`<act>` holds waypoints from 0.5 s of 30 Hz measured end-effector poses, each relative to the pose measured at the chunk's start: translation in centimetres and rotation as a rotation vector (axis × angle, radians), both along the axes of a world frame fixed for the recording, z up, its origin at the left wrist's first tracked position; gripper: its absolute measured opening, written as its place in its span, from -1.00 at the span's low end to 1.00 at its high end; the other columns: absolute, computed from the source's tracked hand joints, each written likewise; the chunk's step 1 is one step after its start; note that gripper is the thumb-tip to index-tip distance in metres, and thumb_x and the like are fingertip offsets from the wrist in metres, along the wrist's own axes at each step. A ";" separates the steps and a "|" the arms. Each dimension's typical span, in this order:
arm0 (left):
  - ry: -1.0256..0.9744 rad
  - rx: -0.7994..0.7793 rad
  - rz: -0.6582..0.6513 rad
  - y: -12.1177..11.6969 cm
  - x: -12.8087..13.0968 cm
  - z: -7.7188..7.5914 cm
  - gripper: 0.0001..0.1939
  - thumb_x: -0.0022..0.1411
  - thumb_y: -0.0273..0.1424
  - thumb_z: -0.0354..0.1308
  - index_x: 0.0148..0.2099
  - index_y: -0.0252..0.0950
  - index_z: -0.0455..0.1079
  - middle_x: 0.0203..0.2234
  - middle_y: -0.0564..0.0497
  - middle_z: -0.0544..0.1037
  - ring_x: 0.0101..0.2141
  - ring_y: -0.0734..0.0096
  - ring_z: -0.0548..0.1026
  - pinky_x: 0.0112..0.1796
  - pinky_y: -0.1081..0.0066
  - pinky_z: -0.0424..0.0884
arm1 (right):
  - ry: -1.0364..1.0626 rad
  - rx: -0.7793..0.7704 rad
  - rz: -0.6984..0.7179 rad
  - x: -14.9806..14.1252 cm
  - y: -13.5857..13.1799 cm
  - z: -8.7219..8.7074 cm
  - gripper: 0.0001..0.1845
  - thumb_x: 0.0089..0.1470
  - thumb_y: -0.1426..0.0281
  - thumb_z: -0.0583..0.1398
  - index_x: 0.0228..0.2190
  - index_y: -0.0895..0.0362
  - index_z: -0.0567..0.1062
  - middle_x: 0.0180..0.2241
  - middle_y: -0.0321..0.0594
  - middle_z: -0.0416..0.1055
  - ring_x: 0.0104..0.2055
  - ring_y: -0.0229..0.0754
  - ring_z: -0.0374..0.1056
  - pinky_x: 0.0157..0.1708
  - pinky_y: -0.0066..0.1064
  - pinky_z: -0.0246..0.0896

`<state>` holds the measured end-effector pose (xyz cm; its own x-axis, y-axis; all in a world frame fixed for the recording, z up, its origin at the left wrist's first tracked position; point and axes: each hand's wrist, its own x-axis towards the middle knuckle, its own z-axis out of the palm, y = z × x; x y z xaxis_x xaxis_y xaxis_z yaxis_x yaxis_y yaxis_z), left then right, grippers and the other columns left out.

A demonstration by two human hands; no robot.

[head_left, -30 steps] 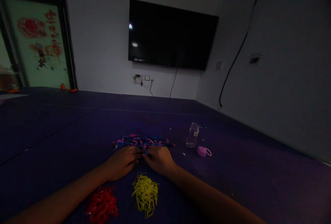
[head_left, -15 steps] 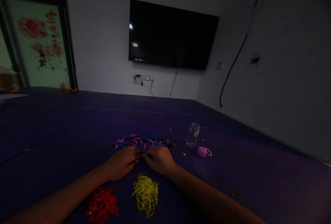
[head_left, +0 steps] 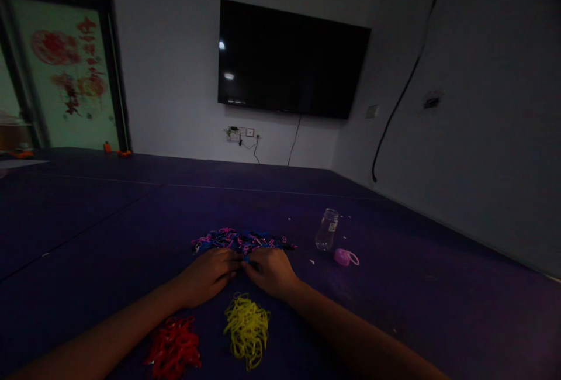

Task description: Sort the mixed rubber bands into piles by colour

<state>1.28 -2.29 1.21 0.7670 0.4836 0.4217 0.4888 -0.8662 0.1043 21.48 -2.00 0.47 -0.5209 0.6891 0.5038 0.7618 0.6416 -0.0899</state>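
A heap of tangled blue, pink and dark rubber bands (head_left: 241, 241) lies in front of both hands. At its near edge, my left hand (head_left: 211, 275) has its fingers bent together, pointing inward. My right hand (head_left: 270, 270) meets it there, thumb and fingers pinched. A bit of blue band shows between the fingertips; how much each hand grips is partly hidden. Nearer to me are a pile of yellow rubber bands (head_left: 248, 330) and a pile of red rubber bands (head_left: 175, 348), the red one beside my left forearm.
Right of the heap stands a clear bottle (head_left: 325, 231), with its pink looped lid (head_left: 344, 257) beside it. Small white scraps lie around them on the purple surface (head_left: 394, 286). On the far wall hang a television (head_left: 291, 58) and cables below it.
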 end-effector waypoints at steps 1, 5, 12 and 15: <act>0.001 0.001 -0.001 0.0 0.0 0.0 -0.68 0.25 -0.53 -0.01 0.02 -0.18 0.38 -0.07 -0.05 0.48 -0.04 0.25 0.40 -0.03 0.20 0.32 | 0.002 -0.002 0.003 0.0 0.0 0.0 -0.79 0.10 0.34 0.15 -0.53 0.12 0.47 -0.51 -0.29 0.47 -0.46 -0.30 0.34 -0.53 -0.50 -0.04; -0.003 -0.001 -0.001 0.1 -0.1 -0.1 -0.67 0.25 -0.52 0.00 0.02 -0.17 0.38 -0.07 -0.05 0.48 -0.05 0.25 0.40 -0.04 0.19 0.32 | 0.013 -0.011 -0.008 0.0 -0.1 0.1 -0.79 0.09 0.34 0.16 -0.54 0.12 0.46 -0.50 -0.29 0.47 -0.45 -0.30 0.35 -0.53 -0.50 -0.03; -0.004 -0.004 0.012 -0.1 -0.1 0.0 -0.69 0.25 -0.53 0.00 0.00 -0.19 0.39 -0.08 -0.06 0.48 -0.05 0.25 0.40 -0.03 0.20 0.32 | 0.011 -0.011 0.001 0.0 0.0 0.1 -0.80 0.08 0.35 0.16 -0.54 0.12 0.47 -0.50 -0.29 0.47 -0.46 -0.30 0.35 -0.52 -0.49 -0.03; 0.009 -0.009 0.011 0.0 0.0 0.0 -0.68 0.25 -0.54 0.00 0.00 -0.19 0.39 -0.08 -0.06 0.48 -0.04 0.24 0.40 -0.02 0.19 0.31 | 0.013 -0.006 -0.001 -0.1 -0.1 0.1 -0.81 0.08 0.36 0.16 -0.54 0.12 0.47 -0.50 -0.29 0.47 -0.46 -0.30 0.35 -0.52 -0.49 -0.03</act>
<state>1.25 -2.33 1.20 0.7653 0.4962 0.4100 0.4996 -0.8596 0.1076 21.42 -2.08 0.60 -0.5132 0.6930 0.5064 0.7613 0.6400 -0.1042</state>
